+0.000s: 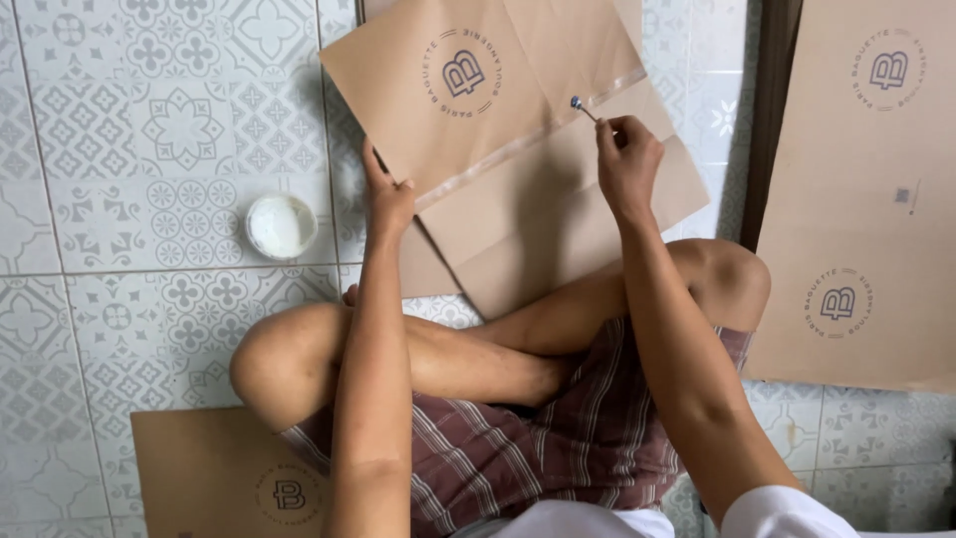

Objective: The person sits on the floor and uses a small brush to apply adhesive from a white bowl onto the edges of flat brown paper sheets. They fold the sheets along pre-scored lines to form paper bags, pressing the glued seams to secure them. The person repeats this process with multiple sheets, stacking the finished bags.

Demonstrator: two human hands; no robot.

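On the patterned grey-white tiled floor [119, 149], looking straight down from the head cam, a person sits cross-legged with a flat brown kraft-paper bag blank [518, 139] spread out in front of the knees.

Right hand [625, 159] is pinched shut around a thin stick-like applicator with a small blue-ish tip [578, 104]. The tip points up and to the left of the hand and sits right on the glossy strip [528, 139] that runs diagonally across the sheet, lower-left to upper-right. So the strip's long axis heads away from the tip, down toward the other hand.

Left hand [388, 194] is pressed on the sheet's left edge, fingers curled over it, pinning it down near the low end of that strip. It's holding nothing but the paper.

Small round white tub [281, 225] sits open on the tiles just left of the left hand, well apart from the right one, so the left hand is clearly nearer.

More brown paper sheets: one stack at the right [856, 189], one by the left knee [219, 473].
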